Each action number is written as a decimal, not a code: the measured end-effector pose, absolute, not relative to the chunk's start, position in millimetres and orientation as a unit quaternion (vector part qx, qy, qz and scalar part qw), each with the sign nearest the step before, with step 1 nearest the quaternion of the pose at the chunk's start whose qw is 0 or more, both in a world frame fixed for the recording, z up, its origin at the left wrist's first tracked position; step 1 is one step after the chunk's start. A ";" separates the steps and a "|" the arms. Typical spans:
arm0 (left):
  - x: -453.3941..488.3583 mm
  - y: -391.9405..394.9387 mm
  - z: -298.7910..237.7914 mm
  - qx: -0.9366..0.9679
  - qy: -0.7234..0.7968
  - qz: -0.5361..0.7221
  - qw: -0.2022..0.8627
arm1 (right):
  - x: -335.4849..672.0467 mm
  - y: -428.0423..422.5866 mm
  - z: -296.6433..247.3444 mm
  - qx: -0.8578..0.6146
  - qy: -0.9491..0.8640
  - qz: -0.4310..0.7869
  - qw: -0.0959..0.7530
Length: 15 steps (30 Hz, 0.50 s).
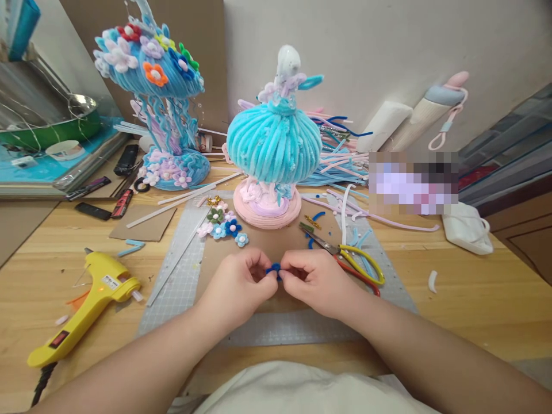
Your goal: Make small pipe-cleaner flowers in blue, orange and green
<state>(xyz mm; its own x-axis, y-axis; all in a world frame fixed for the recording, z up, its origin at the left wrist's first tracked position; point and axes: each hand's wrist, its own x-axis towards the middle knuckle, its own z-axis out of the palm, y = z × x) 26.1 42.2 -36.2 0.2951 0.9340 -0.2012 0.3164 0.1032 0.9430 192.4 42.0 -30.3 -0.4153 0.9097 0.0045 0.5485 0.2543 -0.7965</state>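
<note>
Between the fingertips of both hands is a small dark blue piece of pipe cleaner, mostly covered by the fingers. My left hand pinches its left side, and my right hand pinches the right side. Both hands are over a brown cardboard sheet on a grey cutting mat. Just beyond the left hand lie several small pipe-cleaner flowers in blue, green and pink. Close by the right hand are scissors with yellow and red handles, blades partly apart.
A turquoise doll-like figure stands behind the hands. A blue jellyfish-shaped piece with flowers is at back left. The yellow glue gun lies left, its cord toward me. Loose pipe cleaners are piled behind; a white power adapter sits right.
</note>
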 end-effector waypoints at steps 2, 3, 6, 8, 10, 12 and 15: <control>28.7 41.5 -34.4 0.594 0.523 0.302 0.531 | 190.6 41.0 -30.0 -0.488 -0.759 0.343 0.261; 30.0 40.9 -33.8 0.589 0.526 0.310 0.529 | 189.7 40.4 -29.6 -0.489 -0.764 0.324 0.270; 32.4 39.2 -34.5 0.583 0.527 0.331 0.522 | 186.9 38.0 -28.9 -0.486 -0.783 0.261 0.287; 32.8 39.1 -36.2 0.585 0.523 0.333 0.522 | 185.1 36.9 -29.7 -0.494 -0.785 0.234 0.292; 32.6 40.6 -37.5 0.580 0.522 0.336 0.527 | 183.8 37.0 -31.7 -0.514 -0.761 0.266 0.294; 32.3 43.1 -37.7 0.563 0.515 0.344 0.548 | 183.6 38.3 -33.5 -0.524 -0.709 0.375 0.288; 31.5 46.3 -36.7 0.526 0.484 0.343 0.610 | 185.8 41.5 -34.0 -0.498 -0.636 0.520 0.279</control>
